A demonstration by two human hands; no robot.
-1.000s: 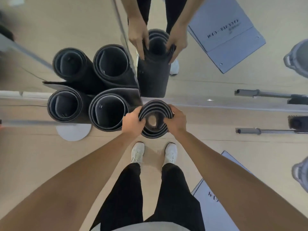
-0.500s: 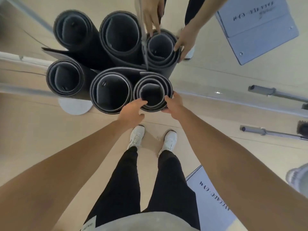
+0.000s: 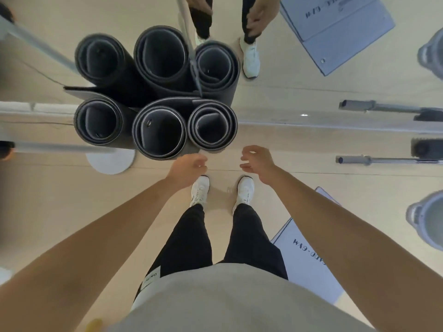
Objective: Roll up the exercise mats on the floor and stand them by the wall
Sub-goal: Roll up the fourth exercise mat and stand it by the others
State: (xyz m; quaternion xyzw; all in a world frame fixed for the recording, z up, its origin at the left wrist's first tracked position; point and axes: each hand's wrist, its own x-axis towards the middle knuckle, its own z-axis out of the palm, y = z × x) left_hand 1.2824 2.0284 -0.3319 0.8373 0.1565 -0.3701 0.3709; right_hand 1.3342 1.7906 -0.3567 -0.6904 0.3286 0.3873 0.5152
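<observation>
The mats (image 3: 191, 127) look like matt, dark grey foam with paler edges. The floor (image 3: 60, 200) is smooth pale wood with a soft sheen. The mirror (image 3: 299, 75) is glossy. The barbell (image 3: 383, 160) is dull grey metal.

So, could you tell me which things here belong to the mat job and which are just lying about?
Job: left rolled mat, middle rolled mat, right rolled mat, all standing at the mirror wall; flat grey mat, still unrolled; left hand, right hand, both empty.
Lying about: barbell; grey handled weight; white round base plate.
</observation>
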